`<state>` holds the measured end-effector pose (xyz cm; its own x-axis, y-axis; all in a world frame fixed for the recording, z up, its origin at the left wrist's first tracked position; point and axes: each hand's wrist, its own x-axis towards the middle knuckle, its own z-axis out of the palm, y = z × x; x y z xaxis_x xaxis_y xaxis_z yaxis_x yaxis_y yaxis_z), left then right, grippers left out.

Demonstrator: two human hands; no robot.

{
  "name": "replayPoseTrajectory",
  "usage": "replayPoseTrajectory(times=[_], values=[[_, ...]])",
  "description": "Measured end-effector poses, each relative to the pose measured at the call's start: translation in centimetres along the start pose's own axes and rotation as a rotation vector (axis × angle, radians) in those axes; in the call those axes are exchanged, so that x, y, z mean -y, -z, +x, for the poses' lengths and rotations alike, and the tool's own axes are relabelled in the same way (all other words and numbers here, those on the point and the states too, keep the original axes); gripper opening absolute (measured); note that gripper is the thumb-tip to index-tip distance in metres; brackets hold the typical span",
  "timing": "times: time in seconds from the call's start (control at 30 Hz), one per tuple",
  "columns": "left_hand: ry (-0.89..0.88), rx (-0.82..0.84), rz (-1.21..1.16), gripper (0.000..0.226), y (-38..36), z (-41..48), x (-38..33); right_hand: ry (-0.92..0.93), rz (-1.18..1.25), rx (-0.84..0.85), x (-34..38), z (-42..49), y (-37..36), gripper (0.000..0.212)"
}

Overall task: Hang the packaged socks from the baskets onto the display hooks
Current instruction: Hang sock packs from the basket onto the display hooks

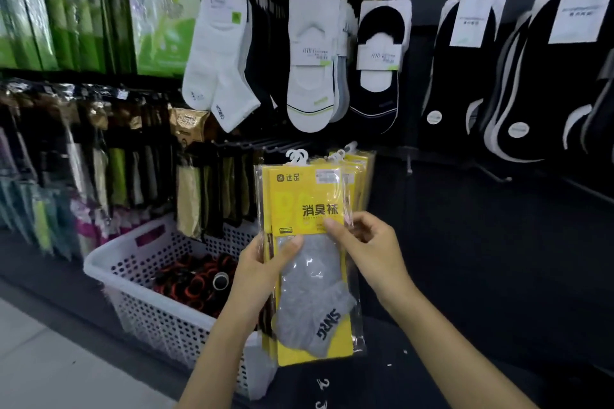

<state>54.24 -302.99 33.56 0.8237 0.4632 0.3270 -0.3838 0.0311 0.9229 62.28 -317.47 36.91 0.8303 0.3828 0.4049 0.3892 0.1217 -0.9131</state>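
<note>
White basket [156, 319]: stood on the floor, lower left, holding black-and-orange items.
Left hand [262, 269]: gripped the left edge of a stack of yellow sock packs [299, 199], thumb on front.
Stack: upright, below hanging white socks [216, 53].
Right hand [368, 249]: pinched the front pack's right edge.
Black socks [458, 83]: hung far right.

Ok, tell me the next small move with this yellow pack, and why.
Likely raise the yellow sock pack and slide its white hanger onto the dark hook just above. The left hand and right hand both grip it, and the hanger seems not yet hooked.
</note>
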Motion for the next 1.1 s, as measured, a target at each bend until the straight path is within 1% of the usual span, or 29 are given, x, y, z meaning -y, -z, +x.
replayPoseTrajectory(times=[0.1, 0.23, 0.33, 0.37, 0.43, 0.5, 0.57, 0.63, 0.73, 0.87, 0.93, 1.03, 1.07, 1.1], values=[[-0.007, -0.065, 0.052, 0.045, 0.4, 0.1, 0.3, -0.075, 0.092, 0.008, -0.2, 0.1, -0.8, 0.038], [-0.02, -0.145, 0.1, 0.043, 0.7, 0.8, 0.8, -0.164, 0.123, 0.003, -1.0, 0.4, -0.9, 0.028], [-0.06, -0.194, 0.182, 0.056, 1.8, 1.0, 1.1, -0.207, 0.142, -0.052, -1.8, 0.7, -0.5, 0.035], [-0.092, -0.224, 0.219, 0.054, 2.3, 1.0, 1.0, -0.21, 0.146, -0.086, -1.9, 0.9, -0.3, 0.034], [-0.146, -0.281, 0.313, 0.049, 3.4, 1.0, 0.8, -0.198, 0.138, -0.152, -1.9, 1.5, 0.3, 0.025], [-0.188, -0.328, 0.404, 0.053, 4.7, 1.3, 0.7, -0.197, 0.127, -0.189, -2.1, 2.6, 0.6, 0.017], [-0.204, -0.375, 0.467, 0.058, 5.7, 1.6, 0.6, -0.201, 0.078, -0.193, -2.4, 3.7, 0.5, 0.017], [-0.209, -0.418, 0.507, 0.053, 6.4, 1.7, 0.2, -0.19, 0.027, -0.186, -2.9, 4.9, 0.2, 0.018], [-0.216, -0.428, 0.54, 0.05, 7.2, 2.1, 0.2, -0.149, -0.021, -0.182, -4.0, 6.6, -0.3, 0.011], [-0.219, -0.399, 0.552, 0.061, 8.1, 2.6, 0.3, -0.146, -0.062, -0.227, -6.1, 8.7, -0.7, 0.009], [-0.218, -0.406, 0.543, 0.057, 8.1, 2.7, 0.4, -0.171, -0.08, -0.272, -7.1, 9.8, -0.8, 0.015], [-0.201, -0.409, 0.507, 0.048, 7.8, 2.9, 0.6, -0.237, -0.122, -0.387, -8.6, 11.5, -0.5, 0.042], [-0.201, -0.41, 0.498, 0.043, 7.7, 2.9, 0.6, -0.259, -0.138, -0.422, -9.1, 11.9, -0.3, 0.044], [-0.199, -0.407, 0.494, 0.042, 7.6, 3.0, 0.6, -0.281, -0.162, -0.455, -9.5, 12.2, 0.0, 0.041]])
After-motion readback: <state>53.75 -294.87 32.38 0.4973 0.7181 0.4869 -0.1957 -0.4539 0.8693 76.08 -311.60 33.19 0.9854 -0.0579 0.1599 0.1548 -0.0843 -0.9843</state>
